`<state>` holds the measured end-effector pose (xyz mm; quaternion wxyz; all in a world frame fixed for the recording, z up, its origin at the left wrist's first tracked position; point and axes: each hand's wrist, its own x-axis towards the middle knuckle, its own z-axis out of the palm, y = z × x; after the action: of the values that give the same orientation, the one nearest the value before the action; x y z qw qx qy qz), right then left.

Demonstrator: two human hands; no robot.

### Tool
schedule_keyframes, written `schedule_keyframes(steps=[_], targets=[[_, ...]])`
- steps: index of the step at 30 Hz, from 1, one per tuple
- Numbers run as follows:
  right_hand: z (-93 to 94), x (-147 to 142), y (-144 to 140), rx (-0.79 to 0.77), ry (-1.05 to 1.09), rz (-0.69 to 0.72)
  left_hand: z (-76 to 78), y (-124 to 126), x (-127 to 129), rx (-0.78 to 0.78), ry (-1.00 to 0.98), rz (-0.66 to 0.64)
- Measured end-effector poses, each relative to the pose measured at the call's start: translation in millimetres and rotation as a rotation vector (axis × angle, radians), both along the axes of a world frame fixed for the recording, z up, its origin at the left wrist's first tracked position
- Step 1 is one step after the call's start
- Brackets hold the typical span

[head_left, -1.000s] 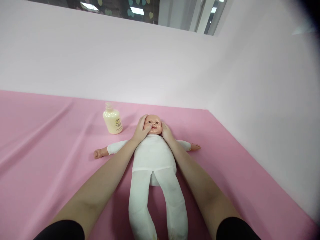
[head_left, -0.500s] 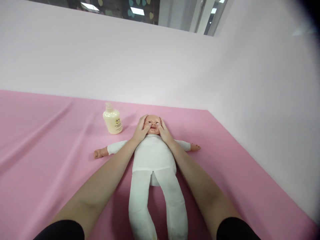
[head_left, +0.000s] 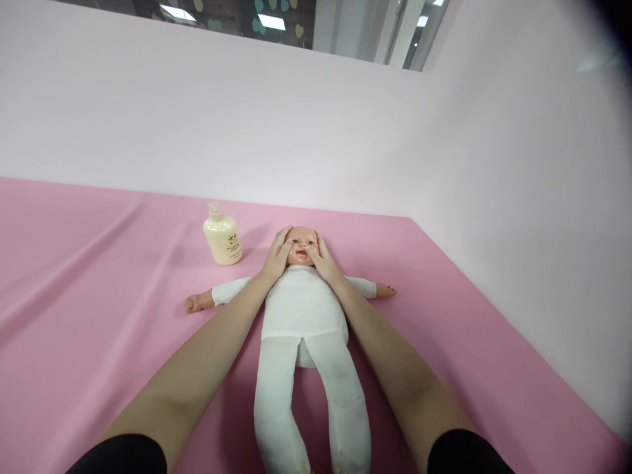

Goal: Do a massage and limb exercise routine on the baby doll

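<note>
Head view: left hand (head_left: pixel 277 258) and right hand (head_left: pixel 320 260) cup doll (head_left: pixel 301 309) head, fingers spread flat on its cheeks. Doll lies supine just right of lotion bottle (head_left: pixel 222 237). Risk: uneven thumb pressure could roll the head sideways.

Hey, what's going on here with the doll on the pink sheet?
A person has both hands on the face of a baby doll in a white cloth body suit, which lies on its back on a pink sheet with arms spread. The left hand cups one cheek, and the right hand presses the other, its fingers near the mouth. A cream plastic pump bottle stands upright on the sheet beside the doll's head, apart from both hands.
</note>
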<state>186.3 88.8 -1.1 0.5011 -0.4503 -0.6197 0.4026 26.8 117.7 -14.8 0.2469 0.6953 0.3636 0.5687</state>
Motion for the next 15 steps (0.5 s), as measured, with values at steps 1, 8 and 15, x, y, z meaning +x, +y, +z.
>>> schedule_keyframes(steps=[1, 8, 15], targets=[[0.0, 0, 0, 0.004, -0.005, -0.002, -3.1, 3, 0, -0.030, -0.030, -0.002], [-1.5, 1, 2, 0.018, -0.002, -0.027, -16.6, 16, 2, -0.144, -0.170, -0.018], [-8.9, 0, 14, 0.010, 0.094, -0.121, -16.2, 15, 5, -0.188, -0.289, -0.054]])
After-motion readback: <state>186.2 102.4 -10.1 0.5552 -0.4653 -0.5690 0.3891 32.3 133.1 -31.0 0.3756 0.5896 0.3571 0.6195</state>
